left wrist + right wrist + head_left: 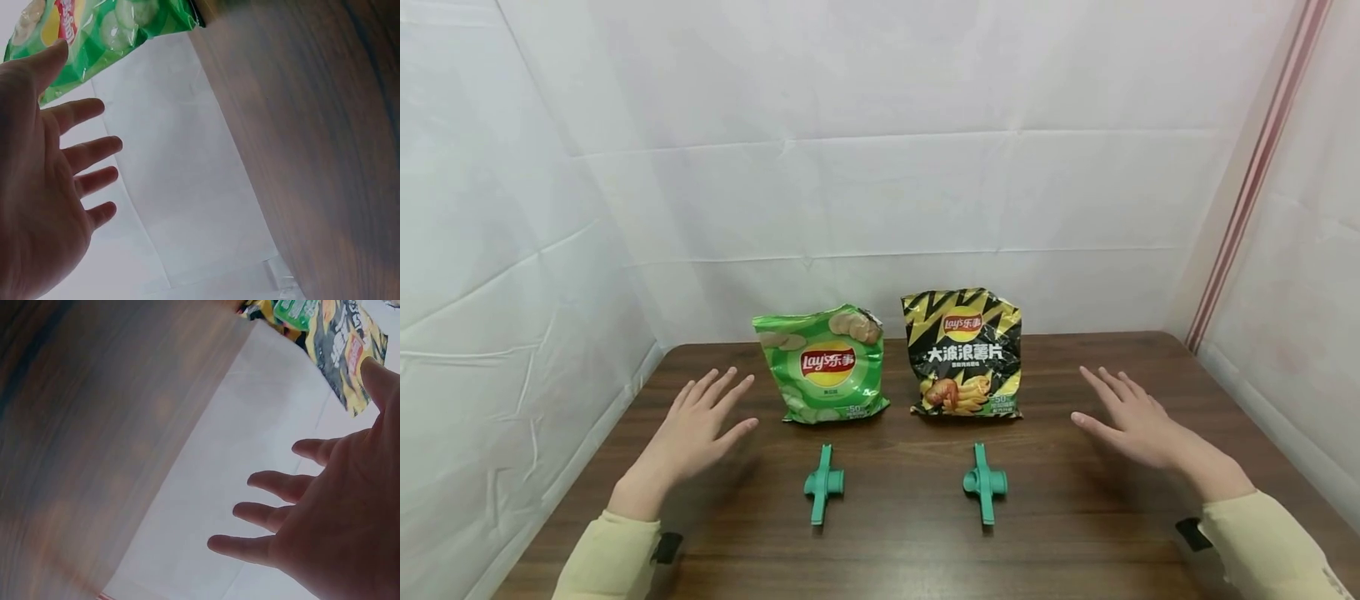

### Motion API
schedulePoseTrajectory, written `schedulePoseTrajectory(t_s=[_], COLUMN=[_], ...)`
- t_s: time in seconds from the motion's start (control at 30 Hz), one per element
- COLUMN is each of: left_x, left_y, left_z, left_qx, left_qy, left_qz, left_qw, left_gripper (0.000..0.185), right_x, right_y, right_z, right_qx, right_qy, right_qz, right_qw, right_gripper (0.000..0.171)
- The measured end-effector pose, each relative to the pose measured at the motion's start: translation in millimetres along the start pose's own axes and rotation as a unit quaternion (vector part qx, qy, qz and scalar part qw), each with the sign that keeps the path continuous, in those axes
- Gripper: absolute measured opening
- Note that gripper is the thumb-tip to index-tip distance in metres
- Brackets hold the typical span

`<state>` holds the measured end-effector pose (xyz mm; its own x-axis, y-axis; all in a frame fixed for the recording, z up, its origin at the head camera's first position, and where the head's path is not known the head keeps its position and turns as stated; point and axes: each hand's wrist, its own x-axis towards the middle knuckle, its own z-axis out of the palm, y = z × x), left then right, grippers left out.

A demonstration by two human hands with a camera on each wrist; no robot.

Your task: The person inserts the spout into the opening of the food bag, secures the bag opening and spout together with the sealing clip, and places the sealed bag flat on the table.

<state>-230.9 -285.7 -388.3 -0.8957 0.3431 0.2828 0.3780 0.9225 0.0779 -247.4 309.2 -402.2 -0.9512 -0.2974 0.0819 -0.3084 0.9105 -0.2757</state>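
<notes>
Near edge, head view: two pale yellow sleeves [610, 554] come in from 7 and 5 o'clock.

Left hand [696, 429] is released, fingers straight and spread, palm down over the counter [1075, 533], grasping nothing. Right hand [1131, 417] mirrors it: released, fingers splayed, nothing held. Can't tell whether either palm touches the wood or floats just above it. Both wrist views confirm open fingers with nothing between them.

Between the hands, slightly nearer than the fingertips, lie two teal bag clips. Left clip [822, 485] is at about 3 o'clock from the left hand; right clip [983, 485] is at about 9 o'clock from the right hand. Each has its long axis running near-to-far, roughly 6 to 12 o'clock, with a round hub at mid-length. They lie flat and well apart from each other. The left hand is nearer the left clip, the right hand nearer the right clip; the gaps look similar.

Further back are two chip bags, one beyond each clip. The green bag [823, 364] is at 1 o'clock from the left hand, propped up, its top looking torn open. The black-and-yellow bag [964, 354] is at 11 o'clock from the right hand, also propped up and crinkled at the top. The bags stand near each other, not touching. Each clip is just short of its bag's base.

Behind is a white sheet backdrop [880, 167].
</notes>
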Motion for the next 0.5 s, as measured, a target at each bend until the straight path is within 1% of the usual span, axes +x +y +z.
schedulePoseTrajectory(t_s=[0.2, 0.37, 0.5], left_x=[-2.7, -4.8, -5.6], left_y=[3.7, 4.8, 7.8], left_z=[-0.9, 1.5, 2.9], left_qx=[0.011, 0.013, 0.017], left_qy=[0.020, 0.030, 0.040], left_qz=[0.019, 0.028, 0.043], left_qw=[0.9996, 0.9991, 0.9981], left_gripper=[0.061, 0.059, 0.057], right_x=[-3, -5, -6], right_y=[-11, -18, -22], right_z=[0, 2, 5], right_qx=[0.007, 0.014, 0.021], right_qy=[0.000, -0.003, -0.004], right_qz=[-0.027, -0.039, -0.048], right_qw=[1.000, 0.999, 0.999], right_gripper=[0.075, 0.075, 0.074])
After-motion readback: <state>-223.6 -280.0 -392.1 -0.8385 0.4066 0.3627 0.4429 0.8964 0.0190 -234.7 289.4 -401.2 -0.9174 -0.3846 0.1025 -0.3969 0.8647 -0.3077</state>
